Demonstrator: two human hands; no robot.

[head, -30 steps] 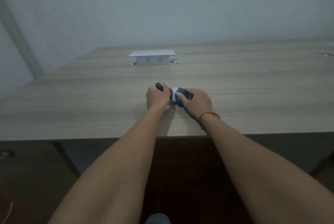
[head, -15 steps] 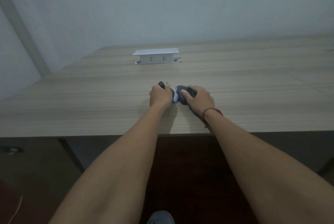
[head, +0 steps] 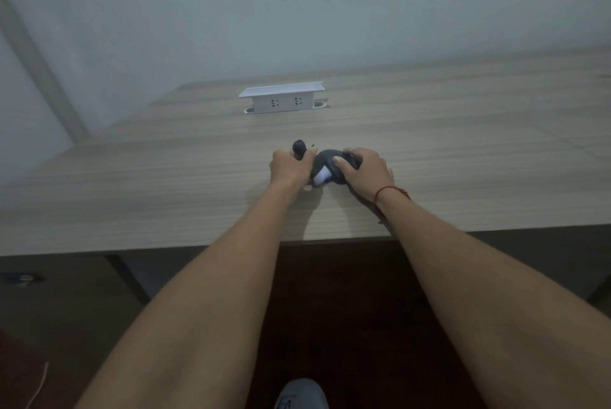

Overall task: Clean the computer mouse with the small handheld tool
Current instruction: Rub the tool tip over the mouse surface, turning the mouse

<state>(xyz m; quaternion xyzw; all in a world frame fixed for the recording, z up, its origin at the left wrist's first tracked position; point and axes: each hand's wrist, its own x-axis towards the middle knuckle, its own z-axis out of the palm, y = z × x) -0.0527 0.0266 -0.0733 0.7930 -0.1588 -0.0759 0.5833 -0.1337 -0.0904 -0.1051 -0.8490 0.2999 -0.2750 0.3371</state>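
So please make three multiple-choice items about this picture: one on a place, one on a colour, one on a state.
1. Where is the socket box?
A. on the table, beyond the hands
B. on the floor
C. in the right hand

2. What colour is the cord on the right wrist?
A. blue
B. red
C. white

3. What does the left hand do?
A. lies flat and open
B. hangs below the table
C. grips the tool

Answers: 1 A, the box stands on the table far behind both hands. 2 B, the cord shows red. 3 C, its fingers close round the dark tool beside the mouse, which the right hand holds.
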